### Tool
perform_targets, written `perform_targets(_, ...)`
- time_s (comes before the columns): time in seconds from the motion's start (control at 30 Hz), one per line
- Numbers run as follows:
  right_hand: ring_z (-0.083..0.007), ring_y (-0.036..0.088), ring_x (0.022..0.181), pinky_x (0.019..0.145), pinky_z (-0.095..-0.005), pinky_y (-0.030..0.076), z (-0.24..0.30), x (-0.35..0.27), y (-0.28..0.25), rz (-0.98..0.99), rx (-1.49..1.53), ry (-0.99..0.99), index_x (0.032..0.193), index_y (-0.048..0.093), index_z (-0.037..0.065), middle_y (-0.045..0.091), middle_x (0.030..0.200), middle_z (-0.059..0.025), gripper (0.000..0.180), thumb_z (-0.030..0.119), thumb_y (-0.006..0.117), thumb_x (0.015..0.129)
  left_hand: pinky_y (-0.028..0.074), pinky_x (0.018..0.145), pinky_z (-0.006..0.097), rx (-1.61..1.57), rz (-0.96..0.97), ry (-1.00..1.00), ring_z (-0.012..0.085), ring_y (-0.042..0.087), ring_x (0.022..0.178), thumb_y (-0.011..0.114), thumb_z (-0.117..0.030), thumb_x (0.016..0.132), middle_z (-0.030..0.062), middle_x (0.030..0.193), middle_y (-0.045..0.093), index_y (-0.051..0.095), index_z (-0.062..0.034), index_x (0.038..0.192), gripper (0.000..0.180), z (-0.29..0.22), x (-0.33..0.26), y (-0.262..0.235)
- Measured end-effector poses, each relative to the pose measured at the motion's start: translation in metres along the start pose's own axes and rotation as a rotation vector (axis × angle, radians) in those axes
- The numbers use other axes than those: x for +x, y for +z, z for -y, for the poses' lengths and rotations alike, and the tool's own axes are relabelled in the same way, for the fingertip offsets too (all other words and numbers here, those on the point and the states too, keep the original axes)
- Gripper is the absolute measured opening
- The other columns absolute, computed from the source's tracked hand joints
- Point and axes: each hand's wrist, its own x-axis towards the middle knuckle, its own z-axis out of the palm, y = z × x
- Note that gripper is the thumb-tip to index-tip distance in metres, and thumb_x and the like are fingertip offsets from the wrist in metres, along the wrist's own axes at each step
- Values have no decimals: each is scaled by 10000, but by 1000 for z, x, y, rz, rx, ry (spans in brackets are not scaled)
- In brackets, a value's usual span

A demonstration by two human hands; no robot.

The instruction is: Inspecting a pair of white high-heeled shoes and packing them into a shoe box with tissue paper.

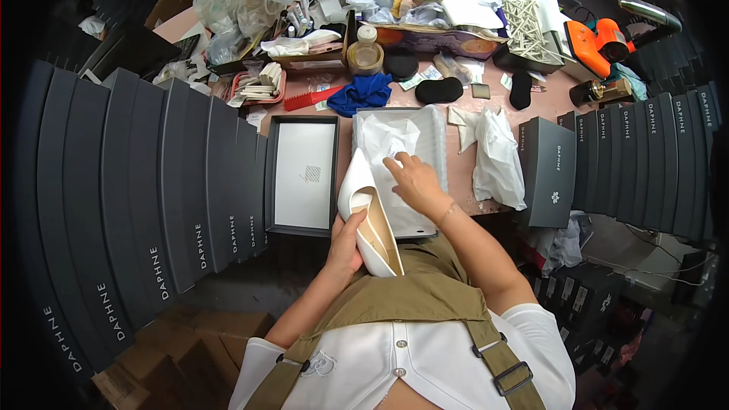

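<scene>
A white pointed-toe shoe [370, 220] with a beige insole is in my left hand [346, 247]. Its toe points away from me, and my fingers and thumb are wrapped round its side. My right hand [418, 184] is to the right of the shoe, its fingers apart and nothing seen in them. Below that hand lies an open shoebox [433, 234] lined with white tissue paper [387, 135] and bubble wrap [434, 137]. Whether my fingertips touch the paper, I cannot tell. The dark box lid [304, 175] with a white inside lies left of the box.
Tall rows of dark shoeboxes [182, 182] flank me at left, and more boxes [548, 175] at right. Crumpled white paper [497, 158] lies beside the open box. Beyond are a blue cloth [361, 93], a glass jar [365, 57], black pads [439, 90] and an orange heat tool [596, 45].
</scene>
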Motion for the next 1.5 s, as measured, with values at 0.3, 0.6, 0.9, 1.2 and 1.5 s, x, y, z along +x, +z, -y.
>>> perform_targets(0.3, -255, 598, 734, 597, -362, 474, 45, -9, -27, 108, 272, -113, 911, 563, 87, 541, 791, -84, 227, 88, 684, 718, 431, 965, 357, -16, 90, 91, 203, 513, 1130, 523, -38, 867, 92, 1205, 512, 381, -68, 1300, 457, -6, 5, -1)
perform_targets(0.6, -350, 387, 1247, 1006, -503, 307, 57, 21, -1, 34, -124, -5, 1300, 445, 159, 411, 1343, -177, 619, 133, 651, 717, 416, 955, 340, 109, 155, 70, 176, 469, 1100, 518, -8, 828, 96, 1226, 440, 258, -53, 1373, 605, 5, -11, 9)
perform_targets(0.9, -444, 591, 964, 820, -470, 495, -53, 30, 30, 291, 227, 445, 1267, 473, 36, 569, 1127, -298, 578, 235, 691, 770, 463, 895, 349, -16, 71, 21, 194, 546, 1036, 531, -125, 885, 99, 1120, 538, 420, -52, 1209, 350, -5, -8, 5)
perform_targets(1.2, -196, 607, 731, 650, -323, 489, -6, -9, -13, 138, 783, 465, 1025, 542, 25, 596, 790, -127, 313, 134, 686, 770, 462, 884, 315, -28, 35, 51, 161, 546, 1022, 536, -260, 962, 82, 1105, 547, 427, -56, 1204, 335, -4, 1, -7)
perform_targets(1.5, -285, 591, 693, 610, -360, 486, 56, -20, -27, 37, 135, 106, 927, 640, 33, 573, 783, -128, 293, 156, 765, 691, 430, 932, 312, 163, 169, 199, 157, 484, 1099, 556, -200, 957, 110, 1207, 472, 330, -27, 1298, 444, 8, 8, 3)
